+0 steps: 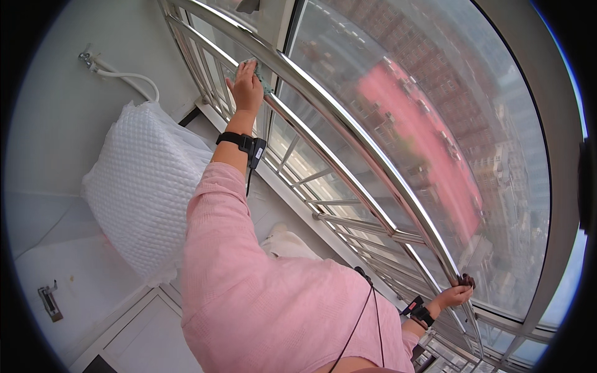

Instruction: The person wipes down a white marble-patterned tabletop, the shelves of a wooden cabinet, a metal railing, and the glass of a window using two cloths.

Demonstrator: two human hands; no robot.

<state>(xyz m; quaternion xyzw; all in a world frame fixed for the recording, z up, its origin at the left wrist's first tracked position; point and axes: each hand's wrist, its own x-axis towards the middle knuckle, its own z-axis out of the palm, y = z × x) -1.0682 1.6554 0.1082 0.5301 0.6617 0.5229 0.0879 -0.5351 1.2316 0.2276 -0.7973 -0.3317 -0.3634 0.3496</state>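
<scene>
My left hand (pixel 247 91) presses a green patterned cloth (pixel 264 84) around the lower stainless-steel rail (pixel 322 151) of a window guard railing. Farther along, at the lower right, my right hand (pixel 453 297) is closed around the thicker top rail (pixel 354 128). A small dark brown thing (pixel 467 280), perhaps a bunched cloth, shows at its fingers; the hand hides part of it. Each wrist wears a black strap with a small device, and a cable runs from the left device (pixel 257 153).
Behind the railing stands a large window pane (pixel 503 196), with buildings far below. White quilted fabric (pixel 144 186) covers a bulky thing at left. A wall tap (pixel 86 57) with a white hose is above it. Thin uprights and crossbars (pixel 333 202) fill the railing near the tiled floor (pixel 261 205).
</scene>
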